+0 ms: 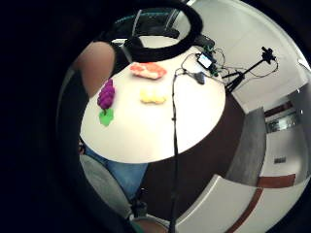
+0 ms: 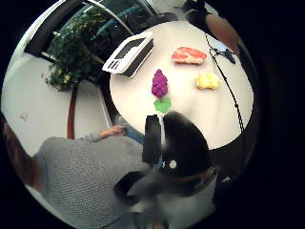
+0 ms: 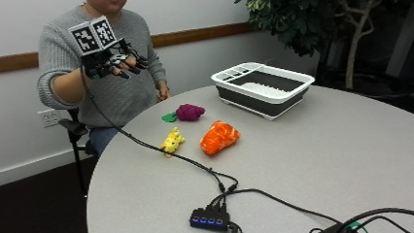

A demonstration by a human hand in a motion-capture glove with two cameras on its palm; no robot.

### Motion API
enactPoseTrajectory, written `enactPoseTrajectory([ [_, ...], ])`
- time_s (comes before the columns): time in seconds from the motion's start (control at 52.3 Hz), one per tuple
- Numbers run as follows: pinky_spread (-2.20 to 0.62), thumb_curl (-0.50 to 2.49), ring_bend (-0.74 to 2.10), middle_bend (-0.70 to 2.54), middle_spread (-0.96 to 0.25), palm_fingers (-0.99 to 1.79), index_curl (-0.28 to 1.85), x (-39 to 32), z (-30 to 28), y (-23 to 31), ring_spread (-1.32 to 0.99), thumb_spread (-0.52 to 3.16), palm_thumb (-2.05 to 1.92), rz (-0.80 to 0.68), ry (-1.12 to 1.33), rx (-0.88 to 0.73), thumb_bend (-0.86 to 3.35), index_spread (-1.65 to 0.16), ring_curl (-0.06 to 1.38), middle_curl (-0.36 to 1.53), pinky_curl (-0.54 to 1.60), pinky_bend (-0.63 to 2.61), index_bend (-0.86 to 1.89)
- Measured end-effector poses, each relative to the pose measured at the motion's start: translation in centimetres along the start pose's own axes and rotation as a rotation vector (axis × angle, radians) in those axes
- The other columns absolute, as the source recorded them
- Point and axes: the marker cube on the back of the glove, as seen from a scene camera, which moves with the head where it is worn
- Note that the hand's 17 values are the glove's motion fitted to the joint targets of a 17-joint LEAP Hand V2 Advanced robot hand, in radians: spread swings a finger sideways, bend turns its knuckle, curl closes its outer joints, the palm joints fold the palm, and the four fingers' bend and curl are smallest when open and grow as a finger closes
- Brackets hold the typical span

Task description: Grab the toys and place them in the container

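Fingers of the black-gloved right hand [image 3: 116, 62] hung relaxed, holding nothing, raised well above the round grey table [image 3: 336, 145]. Purple grape toy [image 3: 189, 112], yellow toy [image 3: 172, 141] and orange toy [image 3: 220, 137] lay near the white-rimmed dark container [image 3: 263, 88].

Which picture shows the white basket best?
The outside view: the white and grey container shows whole on the table, with its ribbed floor and nothing visible in it. The thumb side palm view shows it smaller, near the table's edge. The little finger side palm view does not show it.
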Motion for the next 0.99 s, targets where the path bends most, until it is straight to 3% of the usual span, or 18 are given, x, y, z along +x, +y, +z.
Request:
enactPoseTrajectory([
  [0.115,-0.03,0.04,0.5,0.19,-0.15,0.41,0.05,-0.1,0.1,0.0,-0.2,0.85,0.01,0.006,0.005,-0.003,0.03,-0.21,0.13,0.06,0.19,0.6,0.12],
  [0.248,-0.03,0.09,0.56,0.21,-0.19,0.37,0.07,-0.1,0.2,-0.3,-0.27,1.16,0.0,0.021,0.011,-0.017,0.02,-0.28,0.16,0.11,0.23,0.65,0.14],
  [0.459,-0.04,0.14,0.62,0.22,-0.22,0.34,0.12,-1.1,1.0,-1.9,-0.32,1.37,-0.01,0.011,-0.019,-0.017,0.0,-0.32,0.19,0.17,0.26,0.68,0.17],
  [0.592,-0.04,0.17,0.69,0.23,-0.23,0.38,0.15,-7.1,2.5,-7.2,-0.34,1.43,-0.01,-0.149,-0.177,-0.074,-0.01,-0.34,0.21,0.2,0.27,0.69,0.17],
  [0.669,-0.05,0.19,0.73,0.23,-0.23,0.38,0.15,-10.0,3.7,-10.2,-0.35,1.45,0.0,-0.198,-0.136,-0.104,-0.01,-0.35,0.22,0.21,0.28,0.7,0.15],
  [0.841,-0.08,0.22,0.83,0.24,-0.24,0.38,0.16,-9.9,8.8,-13.8,-0.37,1.46,0.0,-0.085,0.053,-0.123,-0.01,-0.36,0.26,0.25,0.3,0.72,0.14],
  [0.994,-0.13,0.24,0.95,0.33,-0.26,0.41,0.13,-8.9,16.6,-13.1,-0.4,1.44,0.01,0.046,0.135,-0.302,-0.01,-0.36,0.3,0.29,0.32,0.77,0.08],
])
